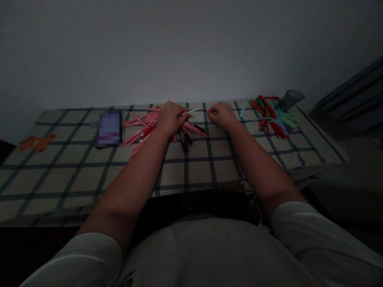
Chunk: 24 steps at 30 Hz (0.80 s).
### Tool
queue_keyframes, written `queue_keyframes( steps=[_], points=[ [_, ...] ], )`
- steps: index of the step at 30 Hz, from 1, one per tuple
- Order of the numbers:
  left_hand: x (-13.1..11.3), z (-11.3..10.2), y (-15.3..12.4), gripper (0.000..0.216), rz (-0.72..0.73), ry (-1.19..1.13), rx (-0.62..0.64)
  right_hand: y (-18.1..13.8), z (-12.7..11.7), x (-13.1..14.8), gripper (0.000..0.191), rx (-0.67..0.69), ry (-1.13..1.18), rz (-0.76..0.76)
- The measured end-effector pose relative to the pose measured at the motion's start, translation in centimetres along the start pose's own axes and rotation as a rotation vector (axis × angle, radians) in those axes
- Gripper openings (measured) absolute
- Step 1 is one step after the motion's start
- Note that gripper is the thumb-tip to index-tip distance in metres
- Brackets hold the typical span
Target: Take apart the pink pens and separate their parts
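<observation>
My left hand [171,116] is closed over a heap of pink pen barrels [140,127] on the checked tablecloth [74,167], pinching one end of a thin white refill [194,111]. My right hand [220,114] is closed in a pinch at the refill's other, reddish end. The refill runs level between the two hands, just above the cloth. A few black pen parts [186,139] lie under and in front of my left hand.
A pile of red, green and blue strips [272,117] lies at the back right beside a clear jar [289,99]. A blurred phone-like object [109,129] sits left of the pens. An orange shape [37,142] is at the far left edge.
</observation>
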<state>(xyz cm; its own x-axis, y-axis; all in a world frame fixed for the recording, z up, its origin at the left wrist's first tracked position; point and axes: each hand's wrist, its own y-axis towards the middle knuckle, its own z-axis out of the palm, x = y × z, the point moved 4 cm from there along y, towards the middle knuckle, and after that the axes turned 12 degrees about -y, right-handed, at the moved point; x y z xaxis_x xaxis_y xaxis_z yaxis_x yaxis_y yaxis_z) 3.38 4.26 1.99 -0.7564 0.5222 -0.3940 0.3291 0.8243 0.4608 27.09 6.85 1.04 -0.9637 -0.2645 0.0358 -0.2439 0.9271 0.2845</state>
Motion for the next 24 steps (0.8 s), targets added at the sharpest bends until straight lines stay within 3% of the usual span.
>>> queue_keyframes(
  steps=[14, 24],
  points=[
    [-0.13, 0.01, 0.01, 0.033, 0.004, -0.021, -0.012, -0.15, 0.32, 0.42, 0.035, -0.022, 0.079, -0.077],
    [-0.01, 0.07, -0.02, 0.032, 0.008, -0.001, -0.011, -0.13, 0.51, 0.50, 0.030, 0.038, 0.032, -0.123]
  ],
)
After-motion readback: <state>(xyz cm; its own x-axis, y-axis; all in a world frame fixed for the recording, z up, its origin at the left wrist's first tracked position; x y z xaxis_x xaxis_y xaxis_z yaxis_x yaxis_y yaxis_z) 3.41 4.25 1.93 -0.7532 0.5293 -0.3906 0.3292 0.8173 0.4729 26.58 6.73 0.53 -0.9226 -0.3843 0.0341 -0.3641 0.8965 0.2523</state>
